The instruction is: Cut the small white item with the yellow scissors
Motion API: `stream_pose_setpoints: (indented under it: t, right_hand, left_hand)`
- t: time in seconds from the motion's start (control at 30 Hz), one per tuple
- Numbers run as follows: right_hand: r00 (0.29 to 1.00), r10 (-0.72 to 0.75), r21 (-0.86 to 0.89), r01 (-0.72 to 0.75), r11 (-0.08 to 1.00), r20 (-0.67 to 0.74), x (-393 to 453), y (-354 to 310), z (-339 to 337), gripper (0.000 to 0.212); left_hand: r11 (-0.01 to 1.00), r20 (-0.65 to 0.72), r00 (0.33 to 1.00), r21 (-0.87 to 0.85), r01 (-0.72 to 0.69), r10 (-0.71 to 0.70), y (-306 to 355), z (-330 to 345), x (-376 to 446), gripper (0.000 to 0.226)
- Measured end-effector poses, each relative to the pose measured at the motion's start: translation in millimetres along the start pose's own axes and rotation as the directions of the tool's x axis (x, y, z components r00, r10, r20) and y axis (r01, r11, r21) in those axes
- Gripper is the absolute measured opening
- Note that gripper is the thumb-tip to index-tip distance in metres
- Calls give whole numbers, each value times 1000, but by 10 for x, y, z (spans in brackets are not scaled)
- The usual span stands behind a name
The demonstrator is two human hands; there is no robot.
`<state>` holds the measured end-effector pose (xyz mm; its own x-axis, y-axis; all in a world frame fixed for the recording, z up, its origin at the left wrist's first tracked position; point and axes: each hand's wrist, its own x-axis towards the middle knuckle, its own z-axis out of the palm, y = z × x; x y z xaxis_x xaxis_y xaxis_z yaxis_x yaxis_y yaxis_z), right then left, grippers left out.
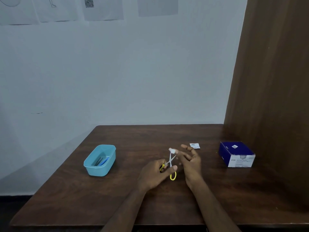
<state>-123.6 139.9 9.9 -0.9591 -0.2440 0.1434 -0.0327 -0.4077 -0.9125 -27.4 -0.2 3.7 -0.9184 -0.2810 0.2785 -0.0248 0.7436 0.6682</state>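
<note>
- Left hand (pixel 154 173) grips the yellow-handled scissors (pixel 170 166), fingers curled round the handles, one yellow loop hanging free below the thumb, blades parted and pointing up and away from the wrist
- Right hand (pixel 190 158) is open just to the right of the blades, fingers spread and relaxed, holding nothing; one finger wears a white wrapping (pixel 172 150) at its tip, and that tip sits right at the scissor points
- Whether the blades touch the wrapping or only stand just beside it cannot be told, as the spot is small and slightly blurred
- Beyond the right hand's fingertips lies a small white sachet (pixel 194 145) flat on the worktop (pixel 127 206); further right of that hand stands a blue and white carton (pixel 236 154)
- Well to the left of the left hand sits a light blue tub (pixel 100 160) with a few dark and blue items inside
- Main risk, as I judge it: the blades close on skin rather than wrapping, since the points are so near the fingertip and the finger is unsupported in the air
- A loose hold, with one loop not threaded, could let the scissors twist or slip
- Tugging with the blades might pull the wrapping off or loosen it
</note>
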Motion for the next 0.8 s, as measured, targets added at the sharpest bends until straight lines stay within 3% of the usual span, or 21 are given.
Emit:
stream_pose_setpoints:
  t: [0.13,0.27,0.37,0.47,0.6,0.73,0.8]
  right_hand:
    - [986,-10,83,25,996,-168,49,-15,-53,33]
    - [995,-96,-133,98,986,19,-54,-7,-7,35]
    - [991,-119,-272,132,953,63,-69,28,30,32]
    - [989,-132,-278,110,954,-62,-36,79,8,28]
    - [972,-137,-149,109,983,-192,-2,49,-38,29]
    - [986,-164,-248,164,955,22,-22,60,-9,33]
    - [987,-147,-312,159,937,60,-23,103,10,33]
  left_hand:
    - [996,-114,992,-74,53,-62,-12,15,-2,61]
    - [997,-196,978,12,81,-77,-32,31,26,57]
    - [996,-186,981,63,63,-50,-34,31,21,55]
    - [993,-166,985,96,61,-45,-8,28,0,58]
    - [996,-164,985,73,61,-48,18,21,-9,57]
    - [991,-176,983,114,73,-52,-10,24,9,55]
    - [988,-164,985,138,66,-43,-9,27,15,51]
